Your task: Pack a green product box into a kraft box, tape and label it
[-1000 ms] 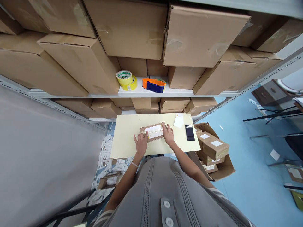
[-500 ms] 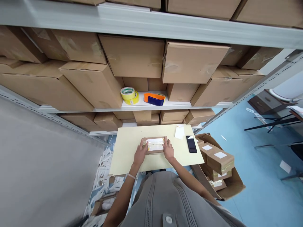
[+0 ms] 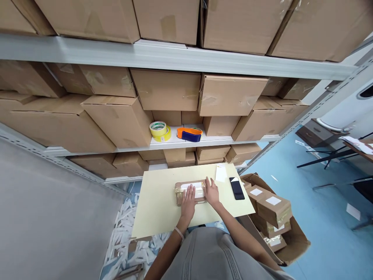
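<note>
A small flat cardboard parcel (image 3: 182, 190) with a white label and clear tape lies on the pale yellow table (image 3: 157, 206). My left hand (image 3: 189, 203) rests flat on top of the parcel, fingers stretched out. At the parcel's right end sits my right hand (image 3: 211, 193), fingers spread against that edge. Neither hand lifts it.
A black phone (image 3: 236, 188) and a white slip (image 3: 220, 173) lie on the table to the right. A yellow tape roll (image 3: 159, 130) and an orange-blue tape dispenser (image 3: 189, 134) sit on the shelf among cartons. An open box of parcels (image 3: 272, 210) stands at right. White paper strips (image 3: 124, 237) litter the floor.
My left hand slid from the parcel's left end onto its top. The camera tilted up, so the table and parcel sit lower in view.
</note>
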The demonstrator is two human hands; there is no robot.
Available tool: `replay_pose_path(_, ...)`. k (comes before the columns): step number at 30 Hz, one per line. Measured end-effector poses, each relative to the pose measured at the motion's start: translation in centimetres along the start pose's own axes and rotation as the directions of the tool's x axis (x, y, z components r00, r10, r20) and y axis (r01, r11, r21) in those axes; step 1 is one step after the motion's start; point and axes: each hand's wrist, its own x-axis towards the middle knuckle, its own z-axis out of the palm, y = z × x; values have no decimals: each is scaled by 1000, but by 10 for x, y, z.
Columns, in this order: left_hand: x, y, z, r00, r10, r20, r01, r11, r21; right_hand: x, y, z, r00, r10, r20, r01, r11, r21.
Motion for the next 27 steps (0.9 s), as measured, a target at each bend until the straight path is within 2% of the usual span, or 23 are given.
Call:
replay_pose_path(2, 0, 0, 3, 1000, -13, -16, 13, 1000, -5, 21, -12, -25, 994, -38, -103, 43, 998, 48)
replay_pose_path(4, 2, 1, 4, 1000, -24, -15, 24, 1000, -19, 51, -31, -59, 969, -143, -200, 165, 981, 98)
replay_pose_path(7, 5, 4, 3, 999, -38, -8, 38, 999, -33, 103, -67, -111, 887, -323, -330, 377, 919, 115)
replay_pose_path(10, 5, 5, 2, 999, -47, -17, 46, 998, -36, 153, -101, -145, 813, -421, -403, 488, 869, 77)
replay_pose_path(12, 4, 5, 3, 999, -45, -23, 44, 998, -35, 180, -118, -153, 815, -433, -386, 484, 874, 42)
replay_pose_path(15, 1, 5, 6, 999, -37, -11, 37, 999, -23, 207, -132, -152, 883, -375, -283, 380, 924, -37)
replay_pose_path(17, 0, 4, 8, 999, -38, 3, 38, 999, -14, 218, -135, -151, 909, -337, -244, 324, 941, -94)
replay_pose_path(21, 0, 2, 11, 1000, -16, -16, 16, 1000, -13, 226, -133, -159, 905, -345, -249, 324, 938, -122)
replay_pose_path(24, 0, 0, 14, 999, 4, -46, -5, 1000, -24, 219, -124, -172, 892, -307, -333, 348, 935, 69)
replay_pose_path(27, 0, -1, 13, 999, -6, -42, 4, 999, -34, 203, -106, -179, 907, -103, -409, 285, 863, 416)
